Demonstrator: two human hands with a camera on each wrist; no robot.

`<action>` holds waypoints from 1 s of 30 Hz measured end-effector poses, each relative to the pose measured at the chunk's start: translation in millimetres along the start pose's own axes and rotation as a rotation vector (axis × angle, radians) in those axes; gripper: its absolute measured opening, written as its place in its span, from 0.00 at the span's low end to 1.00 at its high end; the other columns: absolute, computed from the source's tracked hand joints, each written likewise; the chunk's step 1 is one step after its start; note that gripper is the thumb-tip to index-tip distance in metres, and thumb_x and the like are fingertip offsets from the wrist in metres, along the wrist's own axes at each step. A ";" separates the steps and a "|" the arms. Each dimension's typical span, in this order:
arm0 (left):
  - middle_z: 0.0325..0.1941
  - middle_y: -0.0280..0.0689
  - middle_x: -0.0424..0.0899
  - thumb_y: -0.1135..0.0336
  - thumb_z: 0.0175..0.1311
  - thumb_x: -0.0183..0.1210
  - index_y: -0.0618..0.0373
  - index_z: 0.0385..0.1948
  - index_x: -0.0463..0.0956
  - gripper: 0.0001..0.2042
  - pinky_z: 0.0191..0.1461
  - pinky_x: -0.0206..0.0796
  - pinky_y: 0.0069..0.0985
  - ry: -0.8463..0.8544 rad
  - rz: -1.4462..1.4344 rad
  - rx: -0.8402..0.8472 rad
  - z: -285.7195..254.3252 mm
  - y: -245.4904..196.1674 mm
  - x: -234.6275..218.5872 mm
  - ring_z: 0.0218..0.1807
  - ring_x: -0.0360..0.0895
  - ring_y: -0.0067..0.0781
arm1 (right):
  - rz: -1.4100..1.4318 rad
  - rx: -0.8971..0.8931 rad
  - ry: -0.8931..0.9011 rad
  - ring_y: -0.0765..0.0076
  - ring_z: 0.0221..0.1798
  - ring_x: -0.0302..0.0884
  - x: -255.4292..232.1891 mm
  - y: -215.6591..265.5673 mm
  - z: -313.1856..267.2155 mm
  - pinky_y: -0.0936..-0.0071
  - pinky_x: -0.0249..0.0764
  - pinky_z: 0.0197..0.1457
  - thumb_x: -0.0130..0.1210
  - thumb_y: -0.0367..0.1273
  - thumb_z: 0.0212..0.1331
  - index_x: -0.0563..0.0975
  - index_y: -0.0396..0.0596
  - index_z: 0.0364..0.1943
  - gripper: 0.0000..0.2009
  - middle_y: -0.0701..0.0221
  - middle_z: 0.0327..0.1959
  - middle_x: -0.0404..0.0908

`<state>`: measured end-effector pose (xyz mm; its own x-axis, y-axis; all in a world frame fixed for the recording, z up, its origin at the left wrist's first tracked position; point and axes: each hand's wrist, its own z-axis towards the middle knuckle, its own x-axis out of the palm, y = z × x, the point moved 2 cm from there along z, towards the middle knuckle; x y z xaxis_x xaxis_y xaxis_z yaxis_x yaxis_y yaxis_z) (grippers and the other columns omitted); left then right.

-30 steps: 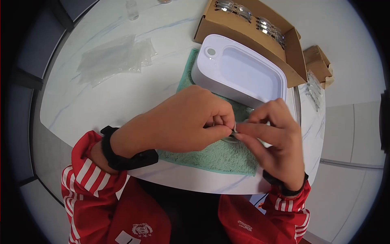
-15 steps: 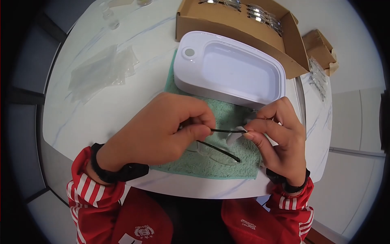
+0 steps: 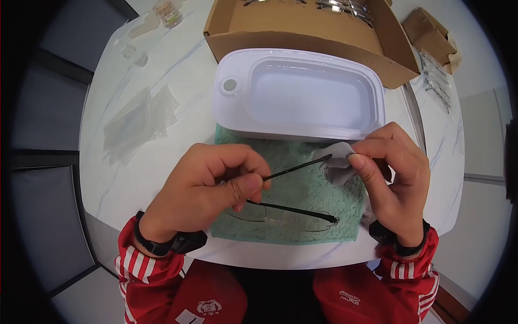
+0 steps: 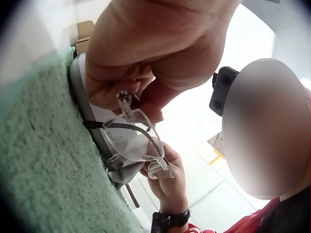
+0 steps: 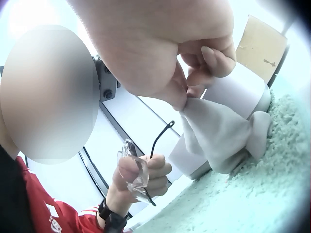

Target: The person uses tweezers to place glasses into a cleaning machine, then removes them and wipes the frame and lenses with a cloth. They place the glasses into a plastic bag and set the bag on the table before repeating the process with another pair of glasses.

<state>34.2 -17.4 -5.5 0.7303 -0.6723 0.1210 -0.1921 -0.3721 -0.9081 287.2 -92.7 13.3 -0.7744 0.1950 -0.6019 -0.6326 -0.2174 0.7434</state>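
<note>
My left hand (image 3: 216,183) pinches a pair of clear-lensed eyeglasses (image 3: 297,169) near one hinge, above a green towel (image 3: 350,208). Both dark temples stick out to the right, and the lenses hang low over the towel. In the left wrist view the clear frame (image 4: 129,109) shows below the fingers. Between thumb and fingers, my right hand (image 3: 399,167) holds a light grey cloth (image 3: 340,154), which drapes down in folds in the right wrist view. One temple's tip overlaps the cloth's edge in the head view.
A white basin (image 3: 231,110) with a round grey button stands behind the hands, partly on the towel. Beyond it is a cardboard box (image 3: 286,40) with several eyeglasses. Clear plastic bags (image 3: 132,127), a small bottle (image 3: 134,55) and a jar (image 3: 168,15) lie or stand to the left.
Earlier the hands were close together, with the cloth around a temple's tip. Now they are farther apart; the right hand with the cloth has drawn off rightward, and the temple is bare.
</note>
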 end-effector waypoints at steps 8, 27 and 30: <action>0.27 0.32 0.82 0.73 0.59 0.67 0.61 0.32 0.83 0.03 0.29 0.63 0.21 0.090 0.356 0.182 2.6 -1.1 3.6 0.26 0.74 0.20 | 0.024 -0.049 0.050 0.73 0.33 0.72 2.6 -3.2 -2.4 0.78 0.66 0.36 0.60 0.23 0.62 0.81 0.38 0.37 0.02 0.67 0.33 0.78; 0.24 0.36 0.81 0.76 0.56 0.66 0.59 0.32 0.85 0.04 0.27 0.64 0.25 0.068 0.466 0.432 0.5 3.0 8.6 0.23 0.76 0.29 | -0.150 -0.376 0.207 0.61 0.37 0.69 30.9 31.4 -5.6 0.65 0.66 0.41 0.69 0.25 0.38 0.87 0.46 0.34 0.13 0.70 0.34 0.79; 0.25 0.36 0.80 0.77 0.57 0.65 0.59 0.33 0.83 0.04 0.29 0.64 0.26 0.079 0.512 0.427 0.2 2.6 10.8 0.25 0.75 0.31 | -0.209 -0.373 0.170 0.60 0.37 0.68 32.6 30.2 -9.3 0.64 0.66 0.42 0.70 0.25 0.35 0.87 0.48 0.34 0.15 0.71 0.35 0.79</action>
<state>41.7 -25.5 -6.7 0.5629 -0.7472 -0.3534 -0.2139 0.2813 -0.9355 242.7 -101.8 13.4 -0.6013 0.1184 -0.7902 -0.7130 -0.5258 0.4638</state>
